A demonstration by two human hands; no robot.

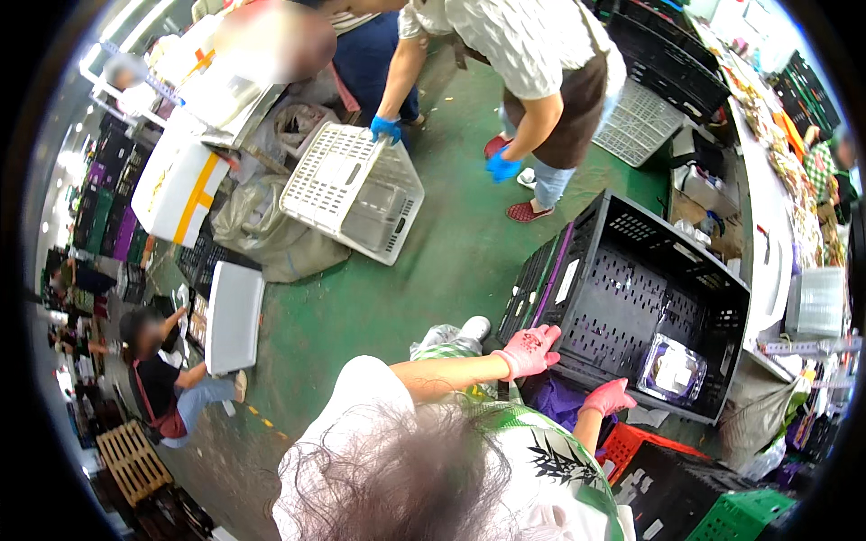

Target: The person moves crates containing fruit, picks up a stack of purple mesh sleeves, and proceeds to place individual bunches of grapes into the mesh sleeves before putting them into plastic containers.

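Observation:
A large black plastic crate (629,304) stands open-topped before me, with a clear lidded plastic package (672,369) bearing a label lying in its near right part. My left hand (531,351), in a pink glove, grips the crate's near left corner. Beside the near rim is my right hand (607,397), also pink-gloved, its fingers reaching towards the edge; whether they hold it is unclear. More black crates, one with a purple rim (553,274), are at the crate's left side.
Across the green floor (446,196), a person in a brown apron (572,115) and blue gloves stands near a tilted white basket (338,179). A long table (768,203) runs along the right. Red (619,446) and green (744,517) crates sit at lower right. Another person (152,365) handles a white foam box.

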